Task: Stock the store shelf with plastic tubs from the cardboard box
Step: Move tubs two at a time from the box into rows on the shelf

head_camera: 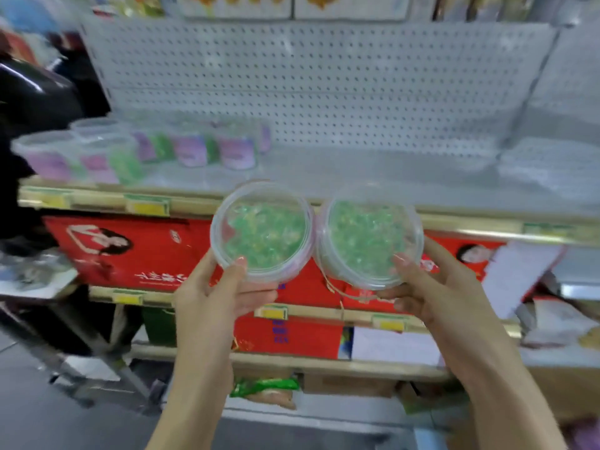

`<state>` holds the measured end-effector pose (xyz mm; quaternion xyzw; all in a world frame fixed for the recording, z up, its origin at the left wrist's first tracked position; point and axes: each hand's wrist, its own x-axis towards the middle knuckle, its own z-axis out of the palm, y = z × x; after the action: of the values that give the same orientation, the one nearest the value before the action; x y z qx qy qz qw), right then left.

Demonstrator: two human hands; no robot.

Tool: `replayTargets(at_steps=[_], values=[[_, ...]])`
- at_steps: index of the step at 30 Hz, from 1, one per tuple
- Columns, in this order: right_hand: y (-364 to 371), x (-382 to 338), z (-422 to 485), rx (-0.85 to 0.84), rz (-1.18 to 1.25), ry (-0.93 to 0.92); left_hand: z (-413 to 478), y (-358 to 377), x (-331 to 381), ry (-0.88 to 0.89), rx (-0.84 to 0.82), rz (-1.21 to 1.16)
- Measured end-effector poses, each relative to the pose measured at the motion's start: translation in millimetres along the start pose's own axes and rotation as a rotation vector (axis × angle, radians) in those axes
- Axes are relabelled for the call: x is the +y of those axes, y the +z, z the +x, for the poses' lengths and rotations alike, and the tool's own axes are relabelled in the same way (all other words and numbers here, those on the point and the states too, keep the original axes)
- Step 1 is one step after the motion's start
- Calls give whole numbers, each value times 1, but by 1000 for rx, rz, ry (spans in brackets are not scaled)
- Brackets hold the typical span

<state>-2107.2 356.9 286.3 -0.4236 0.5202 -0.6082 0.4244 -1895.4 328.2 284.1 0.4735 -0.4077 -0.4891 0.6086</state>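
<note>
At the left of the frame I see a cluster of stocked tubs (136, 151) sitting on the shelf (373, 177), purple and green labels outward, blurred but upright. That row is my guide: the new ones should join its right end.

Just left of centre, my left hand (220, 293) is closed around the left tub (263, 230), thumb on the near rim of the clear lid, fingers underneath. It is held just in front of the shelf's front lip, its lid tipped towards me. The green contents look loose, so I'd level it before setting down.

Right of centre, my right hand (435, 287) grips the right tub (370, 238) the same way. The two tubs touch at their rims.

To do this step well, I'd lift both clear of the shelf edge, carry them over the bare metal in the middle, and set the left one beside the last stocked tub first, then the right beside it. The cardboard box is out of view.
</note>
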Motion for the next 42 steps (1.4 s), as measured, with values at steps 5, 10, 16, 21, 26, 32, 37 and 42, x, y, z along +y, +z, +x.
replayTargets(at_steps=[5, 10, 16, 21, 26, 32, 37, 42], values=[[23, -14, 54, -92, 14, -22, 43, -2, 20, 34, 13, 31], [37, -16, 112, -156, -29, -36, 96, 3, 26, 13, 28, 35], [53, -13, 169, -230, -58, -21, 148, 8, 26, -24, 83, -1], [76, -11, 204, -276, -41, 24, 194, 0, 28, -37, 103, 28], [102, -7, 241, -234, -71, 66, 246, -18, 30, -72, 78, 41], [138, 0, 277, -216, -239, 107, 305, -56, 32, -110, 14, 151], [152, -1, 298, -192, -369, 154, 348, -87, 33, -179, -21, 216], [158, -7, 301, -48, -725, -10, 373, -97, 39, -124, -131, 479]])
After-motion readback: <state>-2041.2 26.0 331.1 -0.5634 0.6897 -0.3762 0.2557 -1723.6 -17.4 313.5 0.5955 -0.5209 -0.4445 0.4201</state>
